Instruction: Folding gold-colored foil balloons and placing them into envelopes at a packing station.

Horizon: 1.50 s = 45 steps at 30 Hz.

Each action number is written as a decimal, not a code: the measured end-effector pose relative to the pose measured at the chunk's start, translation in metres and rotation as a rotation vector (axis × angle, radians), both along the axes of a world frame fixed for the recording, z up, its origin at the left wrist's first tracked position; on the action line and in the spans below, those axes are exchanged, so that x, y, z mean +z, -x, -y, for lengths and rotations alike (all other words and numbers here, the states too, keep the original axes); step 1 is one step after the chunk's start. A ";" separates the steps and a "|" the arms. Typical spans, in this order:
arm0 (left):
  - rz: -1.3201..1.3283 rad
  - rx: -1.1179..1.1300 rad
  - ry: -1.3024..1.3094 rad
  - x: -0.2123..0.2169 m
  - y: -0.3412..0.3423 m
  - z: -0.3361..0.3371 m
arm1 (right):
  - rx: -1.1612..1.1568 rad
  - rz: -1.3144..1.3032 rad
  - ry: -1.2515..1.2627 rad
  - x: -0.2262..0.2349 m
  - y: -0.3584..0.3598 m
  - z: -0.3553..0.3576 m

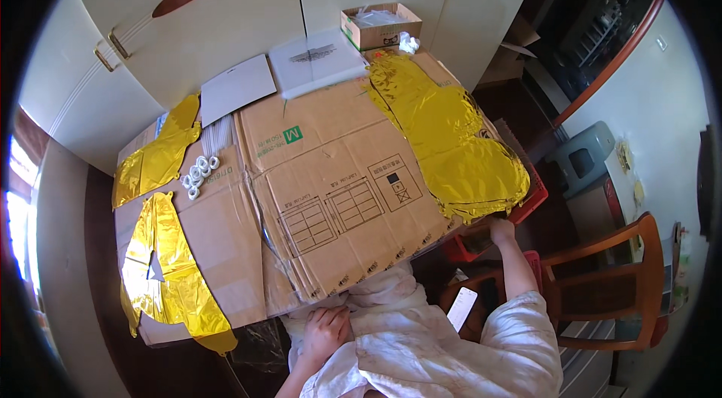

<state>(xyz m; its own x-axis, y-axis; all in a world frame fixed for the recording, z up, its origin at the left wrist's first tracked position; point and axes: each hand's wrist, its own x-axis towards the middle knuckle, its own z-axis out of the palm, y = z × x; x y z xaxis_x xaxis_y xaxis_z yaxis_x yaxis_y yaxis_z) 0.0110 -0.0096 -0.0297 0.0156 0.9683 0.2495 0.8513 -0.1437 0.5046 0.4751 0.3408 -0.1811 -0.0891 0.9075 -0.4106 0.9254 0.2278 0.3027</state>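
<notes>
My left hand (327, 330) rests on my lap just below the table's near edge, fingers lying loosely with nothing visible in them. My right hand (502, 231) reaches down at the table's right corner, beside a red crate (462, 250); its fingers are hidden, so I cannot make out a hold. Nearest to it, a large stack of flat gold foil balloons (455, 146) covers the table's right side and overhangs the edge. Another flat gold foil balloon (180, 277), with a triangular gap, lies at the near left. More gold foil (159, 157) lies behind it.
Flattened brown cardboard (316, 165) covers the table. Small white rolls (199, 174), thin white strips (217, 135), a grey-white sheet (239, 89) and a clear plastic stack (316, 63) lie on it. An open carton (368, 37) stands behind. To the right is a wooden chair (602, 293); a white phone (462, 309) lies by my lap.
</notes>
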 end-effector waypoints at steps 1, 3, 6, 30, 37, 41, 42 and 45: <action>0.001 0.004 0.001 0.000 0.001 0.000 | 0.000 0.056 0.006 -0.003 -0.005 0.008; 0.000 0.008 0.005 0.000 0.002 0.001 | -0.029 -0.045 -0.037 -0.003 -0.008 0.016; 0.021 0.004 0.017 -0.001 0.003 0.002 | -0.033 -0.151 -0.199 0.014 0.001 0.031; 1.020 0.791 0.522 -0.042 0.135 0.181 | 1.596 -1.332 0.331 0.273 0.492 0.255; -0.127 1.001 0.953 -0.189 0.194 0.278 | 1.989 -1.174 0.046 0.230 0.553 0.286; 0.217 1.097 0.829 -0.205 0.228 0.311 | 1.755 -1.280 0.293 0.228 0.560 0.288; 0.318 1.151 0.904 -0.205 0.230 0.328 | 1.698 -1.201 0.409 0.235 0.562 0.290; 0.627 1.340 1.092 -0.184 0.242 0.366 | 1.549 -1.156 0.659 0.244 0.577 0.300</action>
